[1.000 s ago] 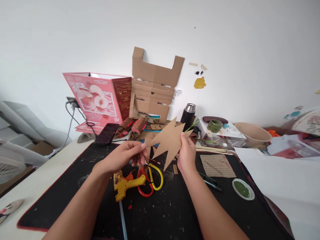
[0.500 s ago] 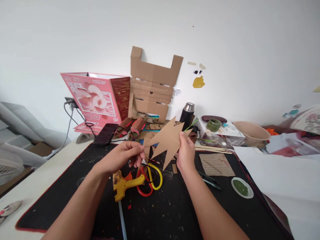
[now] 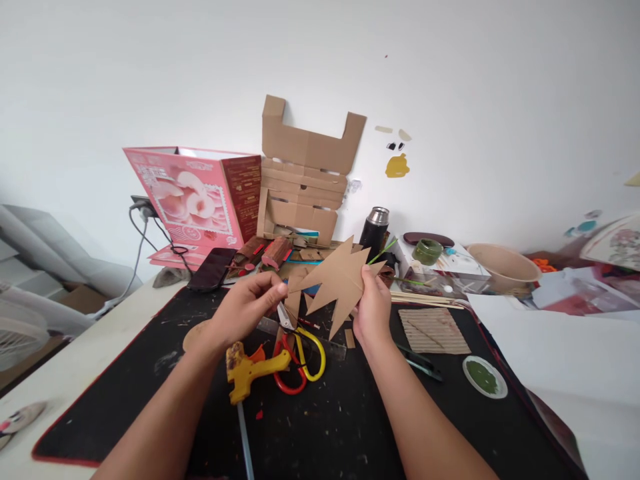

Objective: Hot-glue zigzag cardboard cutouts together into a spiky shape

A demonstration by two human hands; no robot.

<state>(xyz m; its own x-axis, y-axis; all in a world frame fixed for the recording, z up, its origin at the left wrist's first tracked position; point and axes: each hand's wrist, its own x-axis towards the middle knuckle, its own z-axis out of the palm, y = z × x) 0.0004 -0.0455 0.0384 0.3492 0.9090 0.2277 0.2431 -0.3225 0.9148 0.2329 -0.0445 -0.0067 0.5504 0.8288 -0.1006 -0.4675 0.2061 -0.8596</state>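
My right hand (image 3: 373, 303) grips a spiky cardboard cutout (image 3: 336, 275) at its right side, thumb on the front face. The cutout has several long pointed teeth and is held up above the mat. At its left point is my left hand (image 3: 253, 300), fingers curled and thumb pressed in at the tip. Below the hands lie scissors (image 3: 311, 353) with one red and one yellow handle loop, blades pointing up. A yellow hot glue gun (image 3: 253, 373), with a pale glue stick out of its back, lies left of the scissors.
A black mat (image 3: 320, 433) covers the desk. Behind are a pink box (image 3: 193, 200), a propped cardboard sheet (image 3: 307, 147), a phone (image 3: 213, 268) and a black thermos (image 3: 375, 230). Corrugated cardboard (image 3: 434, 330), a dish of green paint (image 3: 484, 377) and a cutter (image 3: 423, 365) lie right.
My left hand has shifted slightly up and its fingers have curled in more, uncovering the scissor blades. The cutout has moved a little to the right.
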